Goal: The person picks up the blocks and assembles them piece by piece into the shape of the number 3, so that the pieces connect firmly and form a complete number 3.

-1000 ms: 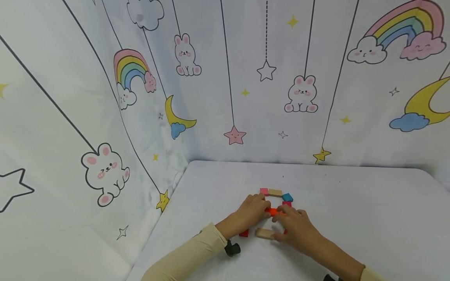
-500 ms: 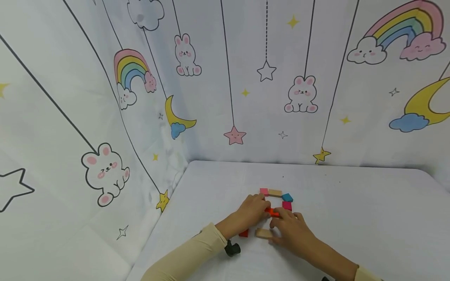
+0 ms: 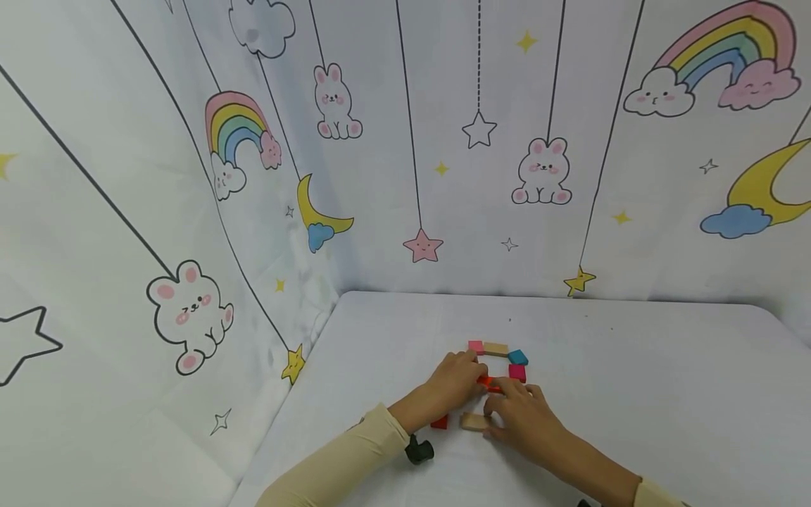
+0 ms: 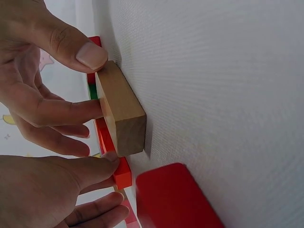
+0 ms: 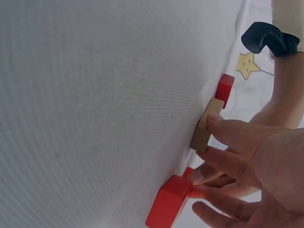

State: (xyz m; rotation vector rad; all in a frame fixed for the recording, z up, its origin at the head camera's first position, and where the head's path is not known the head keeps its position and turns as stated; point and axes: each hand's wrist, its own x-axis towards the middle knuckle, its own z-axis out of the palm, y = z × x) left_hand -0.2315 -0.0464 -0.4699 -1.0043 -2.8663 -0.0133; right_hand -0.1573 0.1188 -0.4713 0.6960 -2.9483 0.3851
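Note:
My left hand [image 3: 451, 384] holds one end of an orange block [image 4: 124, 175] between thumb and fingers, on the white table. Thumb and index finger of my right hand [image 3: 529, 421] pinch a plain wooden block [image 4: 124, 99], which lies flat nearer to me. In the right wrist view the thumb is on top of this wooden block [image 5: 200, 137]. The right hand's other fingers reach over towards the orange block and cover part of it. To the left of the wooden block sits a red block [image 3: 439, 422], apart from it.
Behind the hands a pink block [image 3: 476, 346], a second wooden block [image 3: 496, 348], a blue block [image 3: 518, 357] and a crimson block [image 3: 517, 372] form a curved row. Another red block [image 5: 166, 202] stands by the right fingers. A black wrist camera [image 3: 419, 449] is on the left wrist.
My right hand has shifted slightly left along the wooden block, and its fingers have drawn back, showing more of the crimson block. The left hand has stayed in place.

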